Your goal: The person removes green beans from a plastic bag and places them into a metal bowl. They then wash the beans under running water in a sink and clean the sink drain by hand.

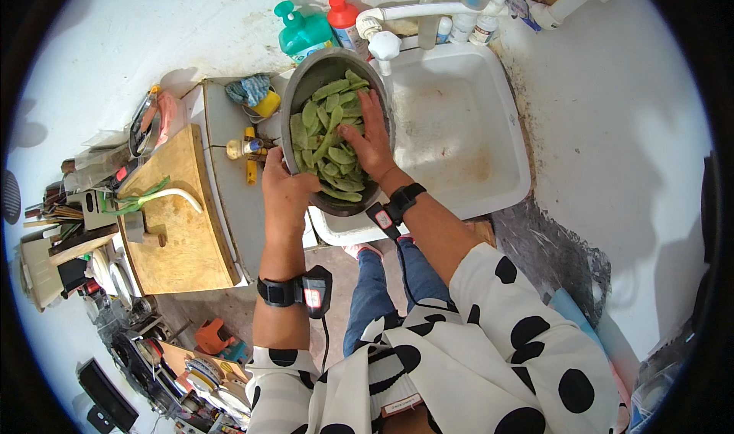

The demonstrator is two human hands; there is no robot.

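A grey-brown basin (293, 90) of flat green bean pods (330, 130) is held over the left side of the white sink (459, 130). It looks tilted, its opening facing me. My left hand (287, 185) grips the near-left rim, thumb over the edge. Inside the basin, my right hand (373, 139) rests on the pods with fingers spread, hiding some of them. Whether its fingers hold any pod cannot be seen. Just beyond the right rim is a white plastic tap (385, 47).
Behind the basin stand a green pump bottle (307, 36) and a red-capped bottle (345, 18). A wooden cutting board (178, 222) on the left carries a spring onion (152, 198) and a cleaver (137, 227). A yellow-handled valve (250, 156) sits left of the basin.
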